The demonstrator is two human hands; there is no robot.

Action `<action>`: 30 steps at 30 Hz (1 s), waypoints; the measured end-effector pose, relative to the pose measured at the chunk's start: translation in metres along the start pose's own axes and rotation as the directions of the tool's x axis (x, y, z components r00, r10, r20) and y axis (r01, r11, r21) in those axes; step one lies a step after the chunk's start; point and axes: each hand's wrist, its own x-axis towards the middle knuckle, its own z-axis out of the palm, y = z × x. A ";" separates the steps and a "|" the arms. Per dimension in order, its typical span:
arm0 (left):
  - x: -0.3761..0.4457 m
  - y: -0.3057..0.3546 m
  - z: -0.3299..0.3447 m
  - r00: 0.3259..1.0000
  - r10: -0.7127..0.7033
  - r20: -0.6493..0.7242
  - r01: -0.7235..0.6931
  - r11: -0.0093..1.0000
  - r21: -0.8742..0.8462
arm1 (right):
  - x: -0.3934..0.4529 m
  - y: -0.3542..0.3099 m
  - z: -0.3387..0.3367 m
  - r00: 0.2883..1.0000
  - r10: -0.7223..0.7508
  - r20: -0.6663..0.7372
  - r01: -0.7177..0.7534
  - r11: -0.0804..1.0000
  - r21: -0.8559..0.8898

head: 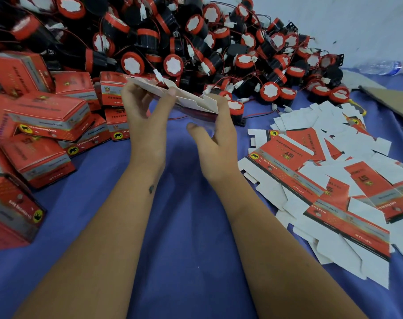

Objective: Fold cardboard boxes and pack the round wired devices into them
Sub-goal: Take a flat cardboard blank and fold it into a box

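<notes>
Where blue cloth (186, 226) meets a pale wall (334, 19), both hands pinch a flat box blank (191, 100). Its plain side faces up, left hand (147, 116) and right hand (215, 143) gripping opposite ends.

Bare cloth (186, 203) between boxes (46, 118) and blanks (322, 180)

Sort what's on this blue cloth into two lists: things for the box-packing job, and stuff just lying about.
For the job: flat box blank held by left hand and right hand; loose blanks; round wired devices; folded boxes.
Lying about: plastic bottle; brown cardboard sheet.
</notes>
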 end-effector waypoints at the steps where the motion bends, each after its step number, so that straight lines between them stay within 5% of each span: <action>1: 0.000 0.000 0.000 1.000 -0.009 0.025 0.009 1.000 -0.012 | 0.000 0.001 0.001 1.000 -0.001 0.011 0.001 1.000 -0.021; 9: -0.015 -0.002 0.009 0.944 0.035 0.327 -0.058 0.997 0.059 | 0.005 0.005 0.016 0.997 0.068 0.037 -0.068 0.998 0.015; 16: -0.005 -0.002 0.004 0.980 0.119 0.162 -0.150 0.970 0.191 | 0.008 0.007 0.005 0.999 0.016 -0.045 -0.013 0.998 0.057; 23: -0.001 -0.002 -0.002 0.952 0.150 0.266 -0.210 0.953 0.216 | 0.012 -0.003 -0.008 0.989 0.128 -0.067 -0.099 0.938 0.331; 30: -0.004 -0.003 0.003 0.991 -0.036 0.131 0.023 0.995 0.095 | 0.008 -0.001 -0.001 0.980 0.140 -0.139 -0.114 0.976 0.183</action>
